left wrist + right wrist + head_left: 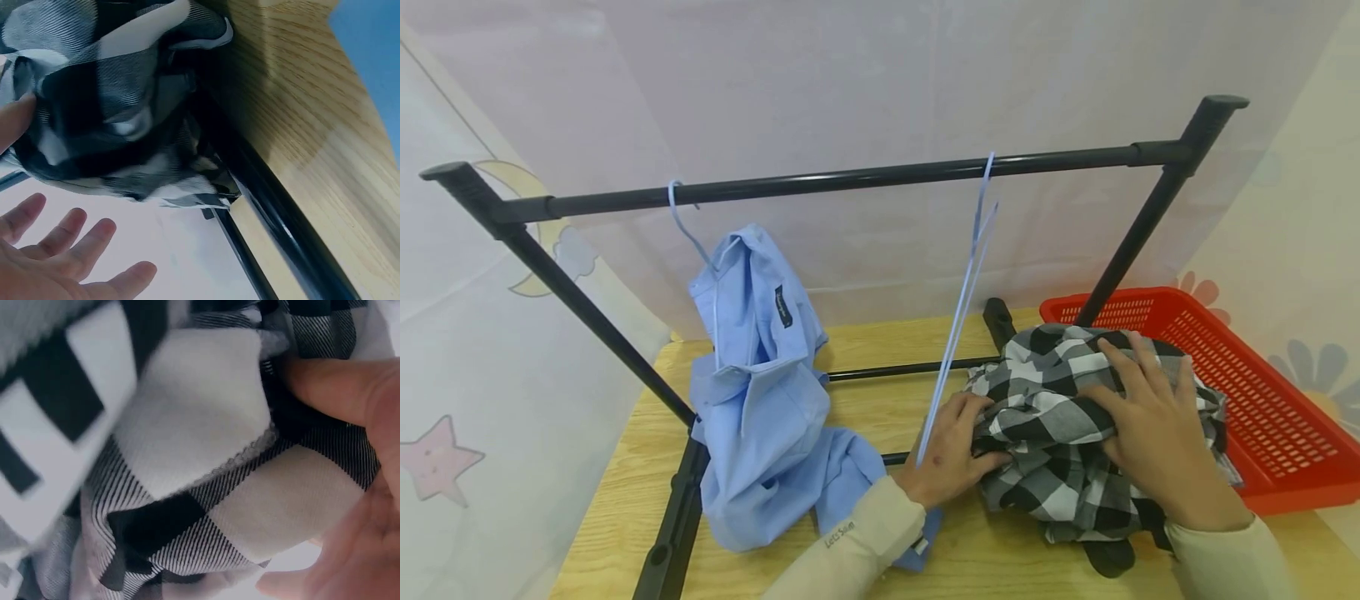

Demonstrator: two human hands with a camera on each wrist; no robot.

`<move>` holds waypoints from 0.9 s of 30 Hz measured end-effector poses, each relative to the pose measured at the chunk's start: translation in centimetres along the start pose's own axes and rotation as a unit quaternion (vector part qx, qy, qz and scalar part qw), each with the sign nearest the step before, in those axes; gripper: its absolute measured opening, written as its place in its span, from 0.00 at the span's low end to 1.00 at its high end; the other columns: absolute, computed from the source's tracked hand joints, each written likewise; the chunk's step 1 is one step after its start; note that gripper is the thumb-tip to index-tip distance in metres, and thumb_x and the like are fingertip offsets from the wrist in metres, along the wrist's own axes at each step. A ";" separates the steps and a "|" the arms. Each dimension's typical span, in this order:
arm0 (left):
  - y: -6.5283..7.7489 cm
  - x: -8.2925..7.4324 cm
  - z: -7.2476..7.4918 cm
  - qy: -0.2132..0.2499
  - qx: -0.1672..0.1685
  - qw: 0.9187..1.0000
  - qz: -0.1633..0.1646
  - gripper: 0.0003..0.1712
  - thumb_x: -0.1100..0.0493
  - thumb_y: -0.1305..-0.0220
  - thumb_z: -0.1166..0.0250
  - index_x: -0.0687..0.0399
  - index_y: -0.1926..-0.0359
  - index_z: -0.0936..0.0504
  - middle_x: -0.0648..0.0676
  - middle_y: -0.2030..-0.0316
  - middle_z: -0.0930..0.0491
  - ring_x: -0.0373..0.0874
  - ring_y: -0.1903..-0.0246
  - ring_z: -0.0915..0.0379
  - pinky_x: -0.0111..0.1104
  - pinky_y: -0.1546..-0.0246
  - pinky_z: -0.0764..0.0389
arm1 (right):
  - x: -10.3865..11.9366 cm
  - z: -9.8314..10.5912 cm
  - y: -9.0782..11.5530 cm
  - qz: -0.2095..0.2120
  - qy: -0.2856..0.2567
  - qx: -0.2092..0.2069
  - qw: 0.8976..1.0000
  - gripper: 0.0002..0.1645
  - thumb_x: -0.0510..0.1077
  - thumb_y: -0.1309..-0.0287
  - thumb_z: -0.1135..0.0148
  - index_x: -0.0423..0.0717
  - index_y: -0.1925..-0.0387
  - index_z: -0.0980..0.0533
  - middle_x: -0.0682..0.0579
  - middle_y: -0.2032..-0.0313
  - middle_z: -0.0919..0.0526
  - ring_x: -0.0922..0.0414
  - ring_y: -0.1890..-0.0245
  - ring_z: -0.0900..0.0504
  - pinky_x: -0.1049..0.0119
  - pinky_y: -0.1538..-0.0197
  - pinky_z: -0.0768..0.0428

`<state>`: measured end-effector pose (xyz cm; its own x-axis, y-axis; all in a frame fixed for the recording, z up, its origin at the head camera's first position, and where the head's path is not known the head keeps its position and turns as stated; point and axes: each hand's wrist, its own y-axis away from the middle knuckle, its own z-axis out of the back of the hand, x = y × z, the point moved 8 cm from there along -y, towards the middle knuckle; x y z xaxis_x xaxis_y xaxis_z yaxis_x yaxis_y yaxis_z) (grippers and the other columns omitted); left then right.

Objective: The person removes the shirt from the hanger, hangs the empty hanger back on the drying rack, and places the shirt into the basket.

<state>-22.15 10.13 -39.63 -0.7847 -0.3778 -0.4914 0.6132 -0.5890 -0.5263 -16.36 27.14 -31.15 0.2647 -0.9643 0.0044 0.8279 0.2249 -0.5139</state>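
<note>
The crumpled black-and-white checked cloth garment [1056, 412] lies at four o'clock in the head view. The left hand [946, 450] spreads its fingers wide, thumb touching cloth; the right hand [1157, 433] splays its fingers over the top. With no firm grip evident, folds could slip; the thin light-blue hanger [956, 325], crossing the left hand at twelve o'clock, could snag.

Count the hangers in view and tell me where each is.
2: one hanger holding the blue shirt, left on the rail; a bare hanger, right on the rail. Others may be hidden.
</note>
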 end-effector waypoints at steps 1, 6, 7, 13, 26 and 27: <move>0.0 0.1 0.0 -0.002 -0.002 1.000 0.000 0.38 0.50 0.45 0.22 0.59 0.39 0.28 0.55 0.47 0.25 0.44 0.47 0.25 0.30 0.44 0.25 | -0.1 0.3 0.0 -0.002 -0.002 -0.003 1.000 0.31 0.26 0.77 0.36 0.42 0.60 0.19 0.30 0.36 0.34 0.36 0.25 0.53 0.25 0.35 0.65; 0.3 0.4 -0.2 -0.005 -0.010 1.000 0.009 0.40 0.52 0.47 0.21 0.63 0.39 0.27 0.57 0.47 0.25 0.48 0.47 0.25 0.34 0.44 0.25 | -0.8 1.5 0.1 -0.010 -0.008 -0.020 1.000 0.33 0.26 0.79 0.38 0.44 0.59 0.20 0.30 0.37 0.34 0.35 0.25 0.53 0.25 0.34 0.65; 0.3 0.4 -0.3 -0.003 -0.009 1.000 0.012 0.40 0.52 0.48 0.20 0.63 0.39 0.27 0.58 0.47 0.25 0.49 0.47 0.25 0.35 0.44 0.25 | -1.0 1.7 0.2 -0.011 -0.006 -0.022 1.000 0.34 0.25 0.79 0.38 0.44 0.58 0.20 0.30 0.37 0.34 0.35 0.25 0.52 0.25 0.34 0.65; 0.2 0.5 -0.8 -0.051 0.020 0.998 0.017 0.38 0.49 0.45 0.23 0.63 0.38 0.25 0.59 0.45 0.25 0.49 0.45 0.25 0.34 0.43 0.25 | -1.8 2.8 0.4 -0.027 -0.010 -0.027 0.999 0.37 0.23 0.83 0.34 0.44 0.58 0.21 0.32 0.34 0.36 0.35 0.25 0.53 0.26 0.34 0.67; 0.3 -1.5 -1.5 -0.131 0.023 0.990 -0.049 0.05 0.55 0.37 0.30 0.45 0.60 0.11 0.51 0.49 0.19 0.40 0.46 0.24 0.36 0.57 0.24 | -4.0 3.9 1.3 -0.079 0.012 -0.017 0.997 0.36 0.28 0.78 0.25 0.43 0.56 0.21 0.30 0.34 0.37 0.36 0.24 0.56 0.27 0.33 0.67; 0.3 -1.6 -1.5 -0.130 0.019 0.990 -0.051 0.05 0.55 0.37 0.30 0.45 0.61 0.11 0.51 0.49 0.19 0.40 0.46 0.24 0.36 0.57 0.24 | -4.3 3.9 1.4 -0.086 0.016 -0.012 0.996 0.37 0.28 0.79 0.25 0.42 0.55 0.21 0.30 0.33 0.38 0.36 0.24 0.57 0.28 0.33 0.68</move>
<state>-20.62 11.61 -40.00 -0.8419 -0.4838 -0.2390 0.5300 -0.6585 -0.5342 -14.41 32.12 -28.52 0.1039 -0.9924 0.0664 0.8475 0.0534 -0.5282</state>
